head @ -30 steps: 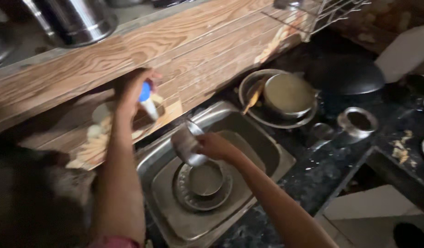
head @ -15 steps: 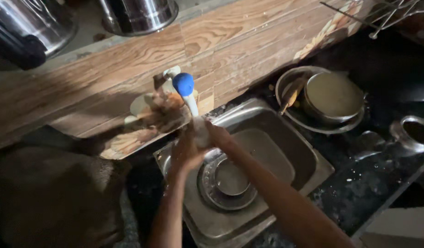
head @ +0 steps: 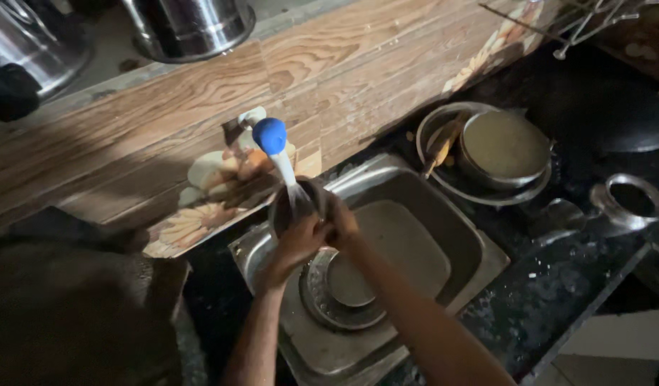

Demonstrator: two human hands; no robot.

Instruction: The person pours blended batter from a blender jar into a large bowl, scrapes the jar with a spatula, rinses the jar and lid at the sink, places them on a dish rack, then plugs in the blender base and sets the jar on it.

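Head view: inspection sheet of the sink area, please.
Surface: steel sink set in dark speckled counter.
Job's things: steel cup under blue-tipped tap, water running into it; steel plate in sink.
Clutter: steel bowl on dish with rolling pin, steel ring.
Grips: left hand and right hand both hold the cup.
Cables: nothing seen.
Surroundings: wood-pattern wall, steel pots on ledge, dim light.

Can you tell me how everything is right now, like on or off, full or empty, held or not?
Tap: on, water running.
Steel cup: held under the water, mouth up.
Left hand: gripping the cup.
Right hand: gripping the cup.
Sink: holds a plate.
Steel plate: lying flat.
Pot: upright on the counter, inside a wider dish.
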